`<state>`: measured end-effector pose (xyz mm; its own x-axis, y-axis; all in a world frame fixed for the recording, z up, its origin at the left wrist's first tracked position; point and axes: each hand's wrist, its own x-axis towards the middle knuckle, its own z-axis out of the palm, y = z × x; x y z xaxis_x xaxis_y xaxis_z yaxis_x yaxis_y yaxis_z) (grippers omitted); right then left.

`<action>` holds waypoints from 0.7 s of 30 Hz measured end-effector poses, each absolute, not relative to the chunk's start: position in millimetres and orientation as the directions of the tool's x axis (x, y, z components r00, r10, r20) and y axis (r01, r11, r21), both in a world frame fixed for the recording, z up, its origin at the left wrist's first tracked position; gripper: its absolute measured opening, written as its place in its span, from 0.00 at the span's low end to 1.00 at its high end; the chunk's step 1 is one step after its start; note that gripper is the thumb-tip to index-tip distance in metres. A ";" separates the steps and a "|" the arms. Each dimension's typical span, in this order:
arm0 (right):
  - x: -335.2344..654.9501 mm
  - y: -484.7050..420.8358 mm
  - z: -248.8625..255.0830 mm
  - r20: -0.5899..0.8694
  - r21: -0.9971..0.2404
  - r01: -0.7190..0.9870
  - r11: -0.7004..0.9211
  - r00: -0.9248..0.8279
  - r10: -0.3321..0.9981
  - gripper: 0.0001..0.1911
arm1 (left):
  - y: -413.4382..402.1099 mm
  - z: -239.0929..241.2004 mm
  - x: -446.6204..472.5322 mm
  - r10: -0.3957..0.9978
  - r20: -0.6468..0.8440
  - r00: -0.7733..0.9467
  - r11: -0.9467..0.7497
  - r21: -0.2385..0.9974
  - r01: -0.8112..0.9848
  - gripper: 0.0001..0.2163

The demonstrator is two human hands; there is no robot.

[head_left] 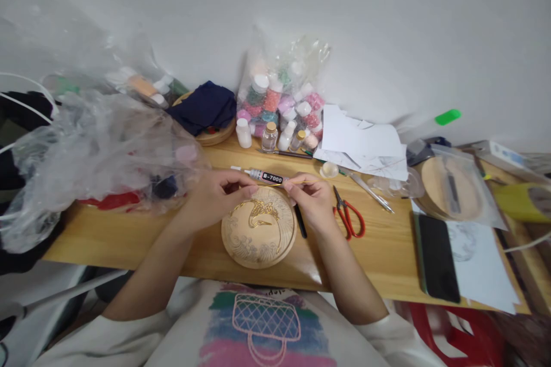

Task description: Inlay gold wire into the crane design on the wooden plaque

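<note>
Pinching gold wire, left hand and right hand flank the far side of the wooden disc.

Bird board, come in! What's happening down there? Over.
Left hand, right hand: yellow thread stretched between them. Board: flat on table, gold bird showing. Close by: glue tube behind board, red-handled scissors to the right.
</note>
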<state>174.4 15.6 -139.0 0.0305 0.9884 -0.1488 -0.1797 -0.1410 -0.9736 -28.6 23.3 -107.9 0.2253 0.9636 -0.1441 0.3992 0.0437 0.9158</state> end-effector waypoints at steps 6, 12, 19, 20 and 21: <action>175.2 16.4 -139.7 -0.145 -0.975 -0.175 -0.136 0.041 0.989 0.09 | 22.9 -106.2 -34.2 0.965 -0.147 0.216 0.052 0.917 0.395 0.10; 175.7 16.9 -138.5 -0.128 -0.978 -0.174 -0.116 0.063 0.990 0.09 | 24.4 -106.9 -37.4 0.963 -0.161 0.215 0.068 0.920 0.385 0.11; 177.4 17.2 -138.4 -0.098 -0.980 -0.184 -0.078 0.105 0.990 0.07 | 24.5 -111.6 -43.1 0.969 -0.149 0.196 0.061 0.915 0.398 0.10; 177.3 17.3 -138.9 -0.096 -0.979 -0.188 -0.074 0.113 0.989 0.07 | 24.4 -112.3 -43.7 0.969 -0.154 0.191 0.065 0.912 0.406 0.10; 177.2 17.3 -139.4 -0.095 -0.979 -0.193 -0.071 0.120 0.988 0.07 | 24.2 -113.0 -44.0 0.970 -0.159 0.186 0.069 0.908 0.413 0.10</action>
<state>177.2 17.3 -139.4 0.1202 0.9882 -0.0950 -0.1926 -0.0706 -0.9787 -44.0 24.2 -113.0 0.1864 0.9696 -0.1588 0.4131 0.0694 0.9081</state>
